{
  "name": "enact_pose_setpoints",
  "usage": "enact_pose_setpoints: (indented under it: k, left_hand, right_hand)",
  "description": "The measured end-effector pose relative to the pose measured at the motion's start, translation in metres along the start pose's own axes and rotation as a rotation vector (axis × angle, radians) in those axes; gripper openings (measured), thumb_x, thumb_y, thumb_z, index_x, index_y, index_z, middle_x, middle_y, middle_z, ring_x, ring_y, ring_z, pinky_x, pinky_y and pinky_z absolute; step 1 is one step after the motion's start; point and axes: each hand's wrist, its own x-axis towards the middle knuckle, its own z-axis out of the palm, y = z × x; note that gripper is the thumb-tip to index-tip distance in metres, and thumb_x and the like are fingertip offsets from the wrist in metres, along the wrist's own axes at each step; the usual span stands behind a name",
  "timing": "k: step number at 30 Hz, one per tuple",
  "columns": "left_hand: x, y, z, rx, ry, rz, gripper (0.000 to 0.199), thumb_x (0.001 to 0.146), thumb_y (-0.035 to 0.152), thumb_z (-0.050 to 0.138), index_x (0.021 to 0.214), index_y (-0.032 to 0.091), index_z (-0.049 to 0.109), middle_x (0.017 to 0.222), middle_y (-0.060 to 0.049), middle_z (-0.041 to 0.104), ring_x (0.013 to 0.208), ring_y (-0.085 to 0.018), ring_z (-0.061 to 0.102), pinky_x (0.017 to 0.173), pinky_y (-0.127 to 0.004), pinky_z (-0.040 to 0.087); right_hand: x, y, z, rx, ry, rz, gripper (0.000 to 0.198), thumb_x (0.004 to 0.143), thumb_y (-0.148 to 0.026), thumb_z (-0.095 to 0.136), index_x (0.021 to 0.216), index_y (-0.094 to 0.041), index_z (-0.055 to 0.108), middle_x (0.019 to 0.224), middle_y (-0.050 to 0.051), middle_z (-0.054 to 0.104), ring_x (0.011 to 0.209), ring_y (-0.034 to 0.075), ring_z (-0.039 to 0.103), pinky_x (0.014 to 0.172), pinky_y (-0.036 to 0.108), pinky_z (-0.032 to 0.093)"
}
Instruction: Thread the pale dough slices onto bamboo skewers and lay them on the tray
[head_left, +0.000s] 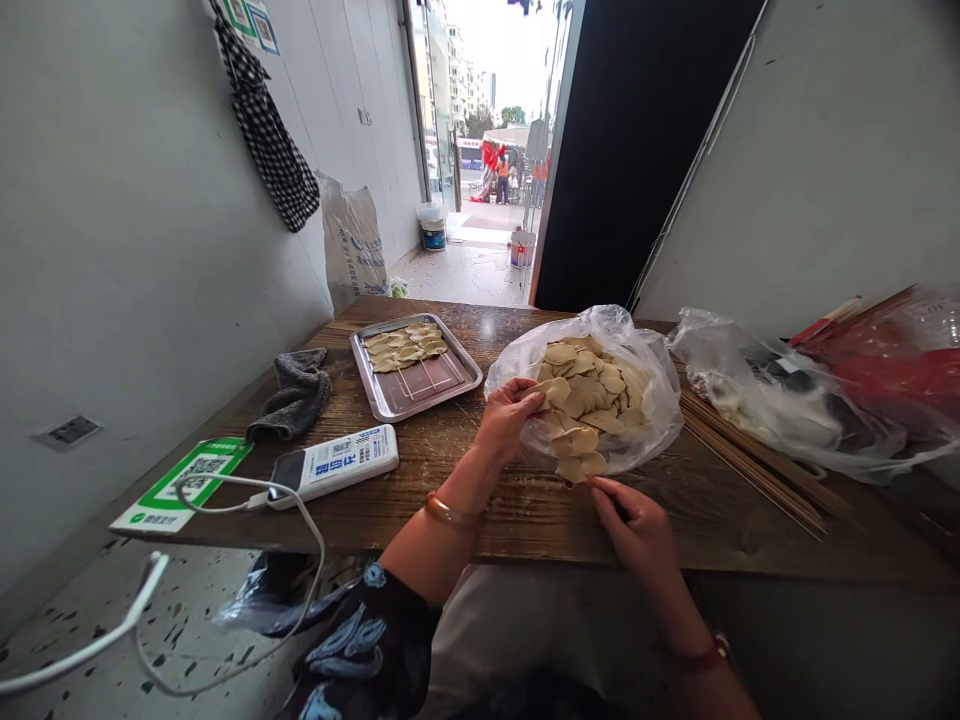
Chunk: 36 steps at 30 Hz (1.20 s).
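Between the thumb and fingers of my left hand [511, 415] is a thin beige slice [553, 391], held over the near left rim of a clear plastic bag [664, 425]. Many similar slices [589, 385] fill the open bag. My right hand [634, 525] pinches the low end of a skewer, mostly hidden, that carries a few threaded slices [580, 465] at the table's near side. To the left, a metal tray [390, 412] holds finished-looking rows of skewered slices [405, 347], their thin sticks pointing toward me.
Loose bamboo skewers [750, 460] lie right of the bag, beside crumpled plastic bags [780, 400]. On the left are a grey cloth [294, 395], a white power bank with a phone [337, 465], its white cable [319, 540] and a green QR card [184, 487].
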Motion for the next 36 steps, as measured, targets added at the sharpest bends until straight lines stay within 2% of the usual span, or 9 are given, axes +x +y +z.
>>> enact_pose_setpoints:
  k: [12, 25, 32, 36]
  left_hand:
    - [-0.001, -0.008, 0.002, 0.043, -0.044, 0.005, 0.041, 0.053, 0.033, 0.084, 0.079, 0.013, 0.061, 0.071, 0.000, 0.063, 0.062, -0.009, 0.056, 0.060, -0.023, 0.050]
    - [0.003, -0.010, -0.002, 0.221, -0.016, 0.119, 0.028, 0.062, 0.031, 0.077, 0.078, 0.013, 0.063, 0.065, 0.002, 0.058, 0.057, -0.007, 0.050, 0.056, -0.020, 0.042]
    - [0.006, -0.014, -0.005, 0.407, -0.028, 0.196, 0.023, 0.066, 0.031, 0.072, 0.079, 0.014, 0.063, 0.068, 0.002, 0.059, 0.062, -0.009, 0.052, 0.060, -0.020, 0.043]
    - [0.005, -0.014, -0.004, 0.427, -0.052, 0.180, 0.024, 0.067, 0.032, 0.071, 0.078, 0.015, 0.060, 0.066, 0.003, 0.058, 0.060, -0.009, 0.052, 0.060, -0.021, 0.043]
  right_hand:
    - [0.001, -0.002, 0.001, 0.026, 0.008, 0.018, 0.028, 0.088, -0.038, 0.054, 0.096, -0.022, 0.075, 0.097, 0.007, 0.076, 0.091, 0.026, 0.071, 0.083, 0.039, 0.057]
    - [0.002, -0.003, 0.000, 0.031, 0.004, 0.004, 0.026, 0.087, -0.036, 0.055, 0.093, -0.022, 0.075, 0.094, 0.007, 0.076, 0.087, 0.026, 0.071, 0.080, 0.038, 0.056]
    - [0.002, -0.004, -0.001, 0.066, -0.016, 0.048, 0.027, 0.088, -0.036, 0.054, 0.094, -0.020, 0.075, 0.095, 0.007, 0.076, 0.089, 0.025, 0.070, 0.079, 0.035, 0.054]
    - [0.003, -0.004, -0.001, 0.086, -0.031, 0.081, 0.028, 0.088, -0.037, 0.054, 0.093, -0.019, 0.075, 0.092, 0.007, 0.076, 0.078, 0.023, 0.069, 0.072, 0.032, 0.053]
